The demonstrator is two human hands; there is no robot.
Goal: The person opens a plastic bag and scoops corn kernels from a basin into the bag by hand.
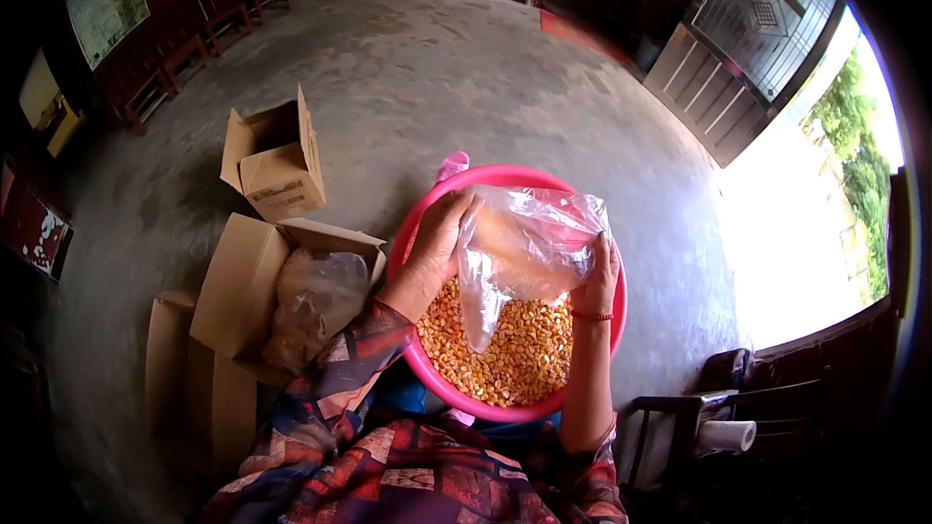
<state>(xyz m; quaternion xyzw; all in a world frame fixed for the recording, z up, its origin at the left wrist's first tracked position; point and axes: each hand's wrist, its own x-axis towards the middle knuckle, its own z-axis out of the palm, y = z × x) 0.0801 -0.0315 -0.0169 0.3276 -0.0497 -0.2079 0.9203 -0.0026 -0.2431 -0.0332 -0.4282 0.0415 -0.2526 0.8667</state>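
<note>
A clear plastic bag (529,233) is stretched between my two hands above a pink basin (419,369). Loose corn kernels (505,359) fill the lower part of the basin. My left hand (442,233) grips the bag's upper left edge, fingers closed on the film. On the other side, my right hand (600,277) pinches the bag's right edge; a red bracelet circles that wrist. Something orange-tan shows through the film, and I cannot tell whether it lies inside or behind. The bag's lower left corner hangs down over the kernels.
Left of the basin, an open cardboard box (238,286) holds a plastic bag (325,296). Another open box (282,170) stands farther off. A chair (670,427) with a white roll (726,436) is at lower right. Beyond the concrete floor (388,68), a door (743,58) stands open.
</note>
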